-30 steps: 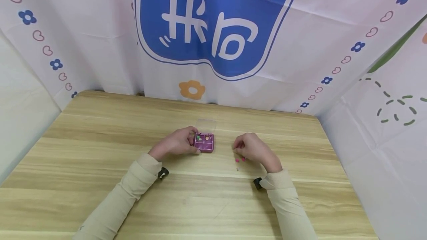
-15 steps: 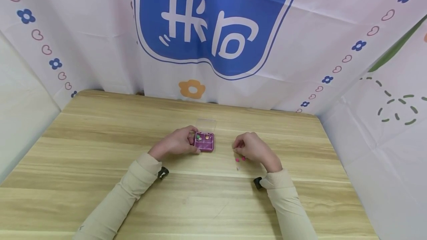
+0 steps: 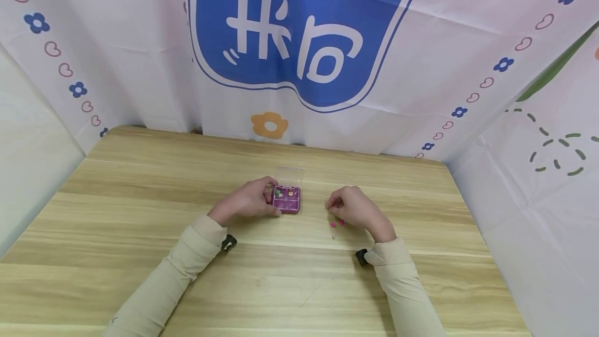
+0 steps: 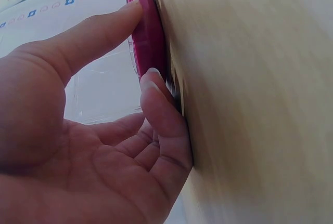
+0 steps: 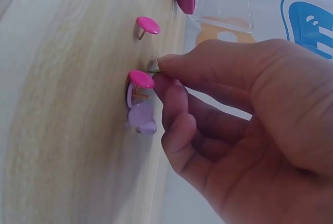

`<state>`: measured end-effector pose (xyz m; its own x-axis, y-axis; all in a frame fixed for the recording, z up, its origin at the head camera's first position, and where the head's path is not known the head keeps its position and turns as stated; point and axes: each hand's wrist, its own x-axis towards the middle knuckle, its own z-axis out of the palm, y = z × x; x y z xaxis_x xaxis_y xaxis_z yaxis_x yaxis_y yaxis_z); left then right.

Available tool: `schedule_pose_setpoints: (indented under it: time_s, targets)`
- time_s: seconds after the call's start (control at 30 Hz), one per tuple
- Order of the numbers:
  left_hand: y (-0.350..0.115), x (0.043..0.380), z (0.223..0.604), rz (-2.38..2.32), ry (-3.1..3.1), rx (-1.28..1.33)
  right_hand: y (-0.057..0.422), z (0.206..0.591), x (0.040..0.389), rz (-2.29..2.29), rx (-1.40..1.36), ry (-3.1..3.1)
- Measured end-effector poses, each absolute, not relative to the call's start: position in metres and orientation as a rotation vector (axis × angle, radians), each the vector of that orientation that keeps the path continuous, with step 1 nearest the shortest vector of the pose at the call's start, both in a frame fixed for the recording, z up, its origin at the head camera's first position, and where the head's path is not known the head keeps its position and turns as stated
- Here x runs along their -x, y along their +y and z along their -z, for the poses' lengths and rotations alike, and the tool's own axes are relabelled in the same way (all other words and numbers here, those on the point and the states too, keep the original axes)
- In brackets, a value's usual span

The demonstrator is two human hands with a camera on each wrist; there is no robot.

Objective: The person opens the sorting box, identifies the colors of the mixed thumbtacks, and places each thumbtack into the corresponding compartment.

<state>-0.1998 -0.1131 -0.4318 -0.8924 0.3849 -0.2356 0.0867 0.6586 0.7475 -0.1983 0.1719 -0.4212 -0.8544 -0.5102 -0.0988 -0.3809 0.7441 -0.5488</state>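
Observation:
A small purple-magenta box (image 3: 286,205) with compartments lies on the table, its clear lid (image 3: 289,175) tipped back. Green, white and yellow-orange pieces sit in its two far compartments; the two near ones show bare floors. My left hand (image 3: 250,199) grips the box's left side, thumb (image 4: 112,24) at its near edge. Right of the box, my right hand (image 3: 355,207) pinches a thumbtack, mostly hidden by the fingertips, with a thin yellow-green bit (image 5: 154,70) showing. Close beside these fingers stand a pink thumbtack (image 5: 148,25), another pink thumbtack (image 5: 141,79) and several lilac ones (image 5: 140,114).
The wooden table (image 3: 281,285) reaches back to a hanging white cloth (image 3: 154,82) with a blue printed panel. White side walls close in on the left and right. A black wrist camera (image 3: 229,243) sits at the left cuff, another black camera (image 3: 361,257) at the right.

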Motion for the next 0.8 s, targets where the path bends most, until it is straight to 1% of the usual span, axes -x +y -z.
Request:
schedule_pose_setpoints:
  time_s: [0.5, 0.8]
  targets:
    - [-0.114, 0.198, 0.431, -1.09, 2.501, -0.366, 0.169, 0.418, 0.199, 0.788, 0.714, 2.712]
    - [-0.113, 0.198, 0.43, -1.096, 2.491, -0.359, 0.155, 0.408, 0.205, 0.729, 0.754, 2.757]
